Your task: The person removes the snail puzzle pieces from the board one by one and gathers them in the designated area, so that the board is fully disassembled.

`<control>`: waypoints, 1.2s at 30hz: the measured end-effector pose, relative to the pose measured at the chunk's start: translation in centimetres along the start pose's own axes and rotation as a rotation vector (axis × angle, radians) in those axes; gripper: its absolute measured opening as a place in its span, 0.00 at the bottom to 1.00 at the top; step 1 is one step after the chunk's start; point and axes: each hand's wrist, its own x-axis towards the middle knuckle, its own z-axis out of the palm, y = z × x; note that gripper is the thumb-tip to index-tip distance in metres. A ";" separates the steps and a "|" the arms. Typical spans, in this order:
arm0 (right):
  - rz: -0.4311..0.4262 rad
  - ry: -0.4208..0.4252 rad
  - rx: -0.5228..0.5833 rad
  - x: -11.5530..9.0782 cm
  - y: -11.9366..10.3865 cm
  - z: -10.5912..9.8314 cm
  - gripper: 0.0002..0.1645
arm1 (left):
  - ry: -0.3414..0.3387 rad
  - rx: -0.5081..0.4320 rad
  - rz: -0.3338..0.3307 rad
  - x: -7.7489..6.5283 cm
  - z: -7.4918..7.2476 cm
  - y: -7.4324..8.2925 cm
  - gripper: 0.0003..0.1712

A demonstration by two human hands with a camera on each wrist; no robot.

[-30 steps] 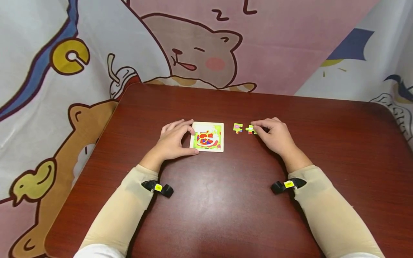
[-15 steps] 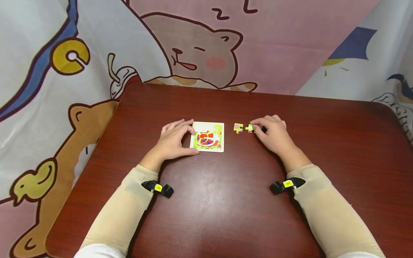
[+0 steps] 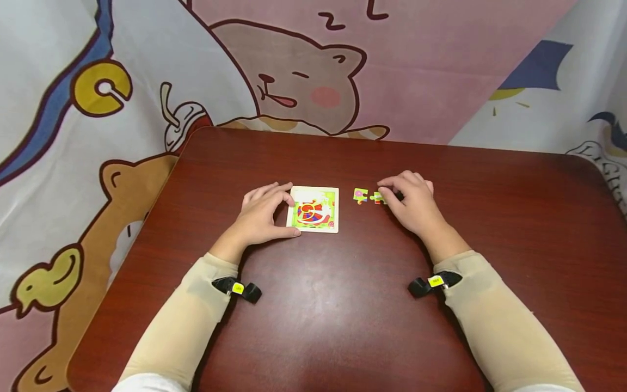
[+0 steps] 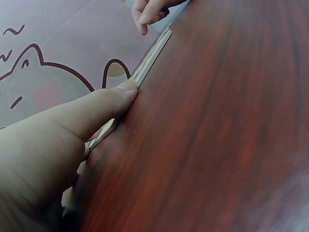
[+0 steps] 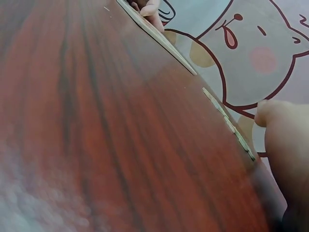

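A small square jigsaw puzzle board (image 3: 313, 228) with a pale wooden border and a colourful snail picture lies flat on the table. My left hand (image 3: 262, 215) holds it by its left side, thumb along the near edge and fingers at the far left corner. To its right lie a green puzzle piece with a pink flower (image 3: 360, 195) and a second green puzzle piece (image 3: 378, 197). Over this second piece hovers my right hand (image 3: 411, 198), thumb and index finger bent, partly covering it. From the right wrist, the thumb (image 5: 263, 116) stands apart from the flat pieces (image 5: 227, 121).
The reddish-brown wooden table (image 3: 323, 316) reaches back to a cartoon-printed cloth (image 3: 401, 71). Each forearm wears a beige sleeve and a black strap with a camera (image 3: 240, 289).
My right hand has risen slightly and drawn away from the second piece, which its fingertips overlapped before. My left hand keeps its hold on the puzzle board.
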 end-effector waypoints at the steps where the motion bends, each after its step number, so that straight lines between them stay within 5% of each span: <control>1: -0.016 0.012 0.010 0.1 -0.1 0.1 0.08 | 0.001 0.000 -0.001 0.0 0.0 0.0 0.33; 8: -0.122 0.038 0.024 0.9 -1.4 1.2 0.07 | 0.001 0.009 -0.008 -0.1 -0.1 -0.3 0.33; 19: -0.217 -0.074 0.045 2.5 -4.7 3.9 0.06 | 0.001 -0.003 0.005 0.1 -0.1 -0.1 0.33; 36: 0.001 -0.367 -0.108 3.4 -8.0 4.5 0.17 | -0.002 0.008 -0.008 0.1 -0.1 -0.1 0.34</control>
